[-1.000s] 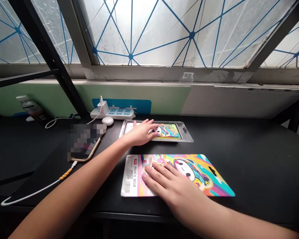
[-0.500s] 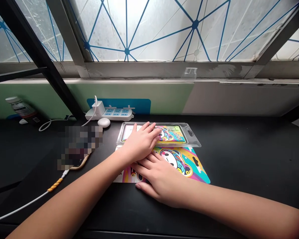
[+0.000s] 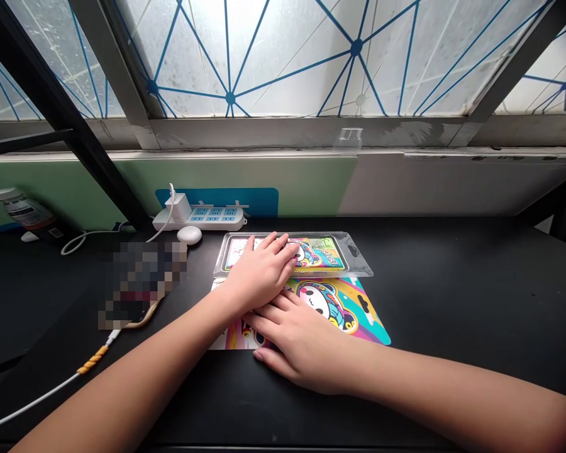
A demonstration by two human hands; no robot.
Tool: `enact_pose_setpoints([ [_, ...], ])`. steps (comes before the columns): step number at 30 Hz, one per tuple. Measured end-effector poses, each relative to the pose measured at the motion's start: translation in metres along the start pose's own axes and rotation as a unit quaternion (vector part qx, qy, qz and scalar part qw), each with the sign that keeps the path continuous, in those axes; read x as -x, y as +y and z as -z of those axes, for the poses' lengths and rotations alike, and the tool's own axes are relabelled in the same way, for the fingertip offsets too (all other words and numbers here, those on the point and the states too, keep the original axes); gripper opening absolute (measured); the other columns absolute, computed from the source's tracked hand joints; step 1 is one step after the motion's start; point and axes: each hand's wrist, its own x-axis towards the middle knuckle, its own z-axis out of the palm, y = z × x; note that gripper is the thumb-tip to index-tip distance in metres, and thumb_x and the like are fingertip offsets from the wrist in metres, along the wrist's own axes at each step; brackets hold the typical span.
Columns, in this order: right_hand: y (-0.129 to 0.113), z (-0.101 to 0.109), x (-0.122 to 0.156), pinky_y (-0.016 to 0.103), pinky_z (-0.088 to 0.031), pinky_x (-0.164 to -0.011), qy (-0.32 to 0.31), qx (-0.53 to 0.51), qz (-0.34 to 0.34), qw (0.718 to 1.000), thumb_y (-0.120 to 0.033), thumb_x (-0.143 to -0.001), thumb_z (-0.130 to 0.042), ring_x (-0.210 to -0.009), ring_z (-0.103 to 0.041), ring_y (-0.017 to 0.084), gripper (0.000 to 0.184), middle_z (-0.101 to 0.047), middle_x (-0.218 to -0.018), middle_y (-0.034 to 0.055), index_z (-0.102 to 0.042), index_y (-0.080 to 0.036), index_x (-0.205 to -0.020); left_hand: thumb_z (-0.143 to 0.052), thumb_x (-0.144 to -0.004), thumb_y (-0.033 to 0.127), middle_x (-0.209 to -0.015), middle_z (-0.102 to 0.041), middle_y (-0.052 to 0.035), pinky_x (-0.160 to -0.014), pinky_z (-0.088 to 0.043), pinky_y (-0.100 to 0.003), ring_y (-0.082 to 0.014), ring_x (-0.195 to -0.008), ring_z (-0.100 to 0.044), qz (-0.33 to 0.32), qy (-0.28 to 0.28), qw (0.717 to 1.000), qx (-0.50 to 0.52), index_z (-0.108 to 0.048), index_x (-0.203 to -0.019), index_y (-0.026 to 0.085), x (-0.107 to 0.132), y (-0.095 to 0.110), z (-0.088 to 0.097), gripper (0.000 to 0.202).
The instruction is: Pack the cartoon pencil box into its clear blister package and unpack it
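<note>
My left hand (image 3: 264,267) lies flat with its fingers spread on a clear plastic blister tray (image 3: 358,267), which has a colourful printed piece (image 3: 327,255) inside it. Just in front of the tray is a bright card (image 3: 365,311) with a cartoon bear and a dark hanging slot; its far edge meets the tray's near edge. My right hand (image 3: 302,343) rests palm down on the card, fingers outstretched toward my left wrist, thumb near the card's front edge. Both hands cover parts of the print. Neither grips anything.
On the black table, a blurred-out phone-like object (image 3: 144,283) with a white cable (image 3: 33,399) lies at left. Behind it are a small white rounded item (image 3: 189,235), a power strip (image 3: 217,218) and a tilted bottle (image 3: 26,207). A black post (image 3: 70,119) slants across the left.
The whole view has shifted slightly, so everything appears a little further left. Both hands keep their places on the tray and the card.
</note>
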Motion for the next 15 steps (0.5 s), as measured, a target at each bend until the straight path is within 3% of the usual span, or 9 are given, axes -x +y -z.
enact_pose_setpoints([
  [5,0.002,0.001,0.001,0.049,-0.035,-0.118,0.008,0.004,0.011,1.000,-0.038,-0.101,-0.050,-0.136,-0.048,0.030,0.041,-0.061,-0.141,0.0134,-0.061,-0.017,-0.134,-0.034,-0.108,0.037,-0.153,-0.054,-0.0088,-0.119,-0.028,-0.063,-0.0294,-0.146,-0.043,0.000,0.021,0.999,0.047,-0.054,-0.141,0.024,0.000,-0.001,0.005,0.041],
  [10,0.004,-0.002,0.002,0.048,-0.043,-0.110,0.037,0.008,0.035,0.999,-0.029,-0.100,-0.051,-0.130,-0.054,0.029,0.033,-0.063,-0.141,0.0131,-0.064,-0.016,-0.127,-0.042,-0.106,0.031,-0.129,-0.072,-0.0066,-0.105,-0.049,-0.038,-0.0221,-0.120,-0.064,-0.021,0.067,0.994,0.079,-0.062,-0.131,0.020,0.002,-0.013,0.019,0.034],
  [15,0.002,-0.006,0.003,0.044,-0.047,-0.104,0.080,0.013,0.077,0.994,-0.023,-0.100,-0.051,-0.116,-0.062,0.025,0.025,-0.070,-0.128,0.0111,-0.069,-0.016,-0.115,-0.050,-0.103,0.031,-0.127,-0.072,-0.0088,-0.102,-0.048,-0.046,-0.0281,-0.118,-0.063,0.003,0.070,0.997,0.032,-0.065,-0.124,0.019,0.006,-0.027,0.022,0.029],
])
